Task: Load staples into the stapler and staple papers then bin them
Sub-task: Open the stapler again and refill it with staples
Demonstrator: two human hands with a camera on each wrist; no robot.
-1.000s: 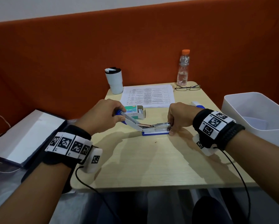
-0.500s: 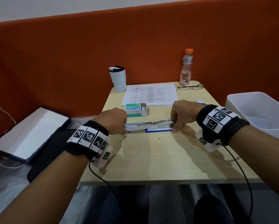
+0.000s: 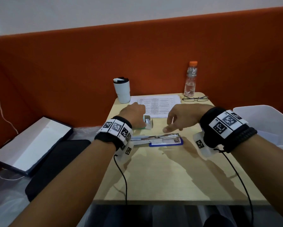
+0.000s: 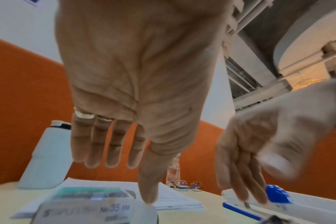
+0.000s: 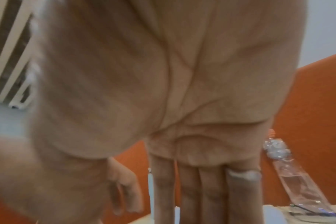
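Wood table [image 3: 170,177]: blue-based stapler [image 3: 160,139] flat, closed, untouched; left hand [image 3: 135,114], right hand [image 3: 183,117] above, fingers extended.

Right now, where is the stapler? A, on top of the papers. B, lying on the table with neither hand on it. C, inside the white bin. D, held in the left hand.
B: the stapler lies flat on the table, while the left hand is over the staple box and the right hand hovers above with straight fingers.
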